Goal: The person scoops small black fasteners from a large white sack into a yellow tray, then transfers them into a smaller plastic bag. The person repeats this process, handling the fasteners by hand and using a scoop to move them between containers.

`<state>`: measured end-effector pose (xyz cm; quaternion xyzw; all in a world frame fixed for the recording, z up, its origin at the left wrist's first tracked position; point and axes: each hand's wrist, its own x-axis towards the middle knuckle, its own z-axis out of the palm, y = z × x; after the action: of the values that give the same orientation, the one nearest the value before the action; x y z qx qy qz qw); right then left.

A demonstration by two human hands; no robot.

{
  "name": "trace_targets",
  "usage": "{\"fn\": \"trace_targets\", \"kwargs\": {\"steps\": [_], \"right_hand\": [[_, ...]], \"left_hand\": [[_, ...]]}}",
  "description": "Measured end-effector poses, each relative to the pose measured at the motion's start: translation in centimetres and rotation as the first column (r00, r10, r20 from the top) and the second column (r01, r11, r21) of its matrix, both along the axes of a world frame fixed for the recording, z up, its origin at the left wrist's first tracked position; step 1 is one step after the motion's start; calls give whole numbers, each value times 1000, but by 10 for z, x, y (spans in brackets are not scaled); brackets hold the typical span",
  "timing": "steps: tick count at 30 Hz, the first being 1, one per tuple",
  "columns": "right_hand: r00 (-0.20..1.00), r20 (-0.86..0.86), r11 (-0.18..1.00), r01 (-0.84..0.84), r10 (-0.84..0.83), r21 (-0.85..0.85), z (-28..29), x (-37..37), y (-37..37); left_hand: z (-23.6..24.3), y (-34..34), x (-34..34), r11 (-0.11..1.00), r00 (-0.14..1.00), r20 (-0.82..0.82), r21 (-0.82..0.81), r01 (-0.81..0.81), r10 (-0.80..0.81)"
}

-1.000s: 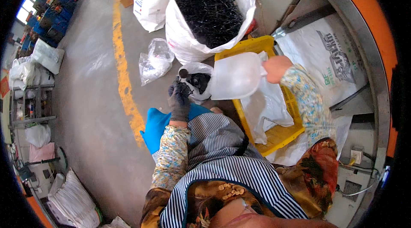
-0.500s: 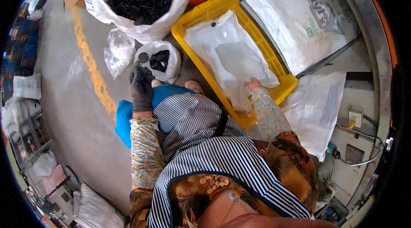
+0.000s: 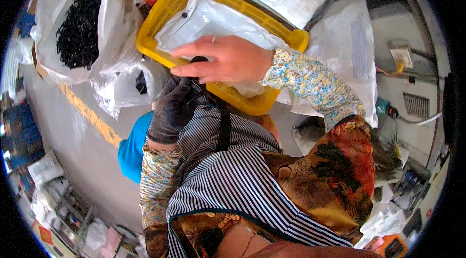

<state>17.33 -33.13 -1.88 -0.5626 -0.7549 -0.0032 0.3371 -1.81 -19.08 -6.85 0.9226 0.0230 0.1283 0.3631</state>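
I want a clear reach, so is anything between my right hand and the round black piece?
Nothing visible: the round black piece shows between the fingers of the right hand, beyond the gloved left hand; contact is too blurred to tell.

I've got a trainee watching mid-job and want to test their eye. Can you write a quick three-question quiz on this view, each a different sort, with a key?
1. Multiple choice: the left hand is a) bare, b) gloved, c) out of view.
2. True or false: a dark round piece shows between the thumb and fingers of the right hand.
3. Fill in: the basket with a white plastic bag in it is ____ in colour.

Key: 1. b; 2. true; 3. yellow.
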Motion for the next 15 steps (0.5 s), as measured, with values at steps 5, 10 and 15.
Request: {"fn": "trace_targets", "kwargs": {"steps": [5, 10, 15], "right_hand": [[980, -53, 973, 198, -193, 117, -11, -16, -41], [896, -87, 865, 443, -435, 235, -61, -69, -65], [857, -30, 830, 505, -514, 237, -75, -84, -85]], "left_hand": [[12, -25, 15, 935, 988, -96, -345, 82, -122], [11, -42, -4, 958, 946, -245, -243, 150, -211], [-5, -55, -3, 962, 938, -250, -196, 192, -238]]}}
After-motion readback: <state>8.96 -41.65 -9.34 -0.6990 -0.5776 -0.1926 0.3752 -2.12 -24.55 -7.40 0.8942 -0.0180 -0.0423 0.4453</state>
